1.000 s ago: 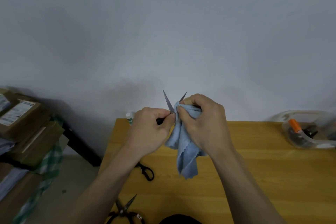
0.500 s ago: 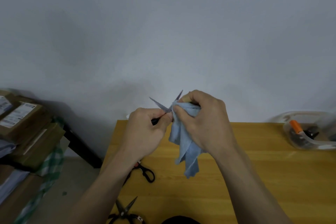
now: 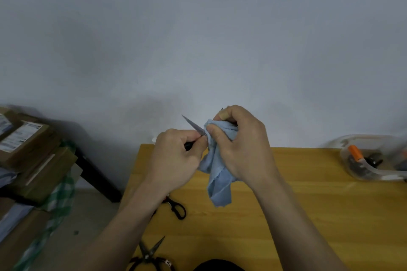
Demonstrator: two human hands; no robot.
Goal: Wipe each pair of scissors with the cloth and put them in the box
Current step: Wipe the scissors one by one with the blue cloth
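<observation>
Up against a plain pale wall [image 3: 198,28] stands a yellow wooden table [image 3: 308,215], and off its left side is a stack of brown cartons [image 3: 33,156] with white shipping labels [image 3: 19,136]; the print on them is too small to read. A green checked fabric [image 3: 59,193] hangs down beside the cartons.

Above the table's far edge both hands work close together. The right hand [image 3: 240,145] is curled round a bunched blue cloth [image 3: 218,174], thumb and forefinger pinching it over one blade, with the loose end hanging down toward the tabletop. The left hand [image 3: 176,156] grips the dark handle of the held scissors [image 3: 193,126], fingers closed tight; one bare blade points up and left, the other is wrapped in the cloth with only its tip showing past the right forefinger.

At the right edge a clear plastic box [image 3: 374,174] rests on the table, well apart from the hands, holding dark-handled tools and something with an orange handle [image 3: 355,153].

Two more pairs lie on the near left part of the table: black-handled scissors [image 3: 176,208] half hidden under the left wrist, and open scissors [image 3: 152,253] at the bottom edge, with a small white tag [image 3: 168,262] on a handle that I can't read.
</observation>
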